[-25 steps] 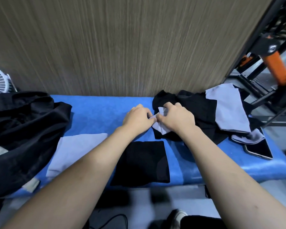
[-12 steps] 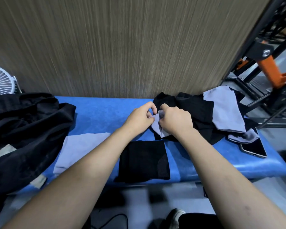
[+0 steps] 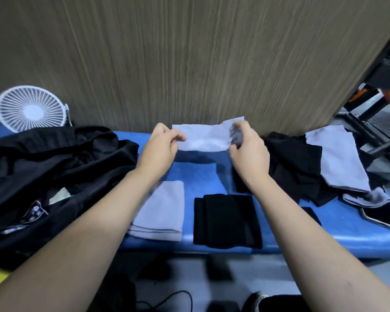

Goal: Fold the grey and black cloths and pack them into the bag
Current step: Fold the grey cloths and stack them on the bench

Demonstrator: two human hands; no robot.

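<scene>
Blue bench (image 3: 196,174), grey cloth (image 3: 204,137) between hands (image 3: 204,145)

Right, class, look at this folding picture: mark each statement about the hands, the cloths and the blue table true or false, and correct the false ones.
1. Both hands hold one grey cloth stretched between them. True: the left hand pinches one end and the right hand the other.
2. That cloth lies flat on the blue table. False: it is held up above the table.
3. A folded grey cloth lies beside a folded black cloth near the table's front edge. True.
4. The phone lies on the left end of the table. False: it lies at the right end, partly under a grey cloth.
5. A white fan stands at the far left. True.
</scene>
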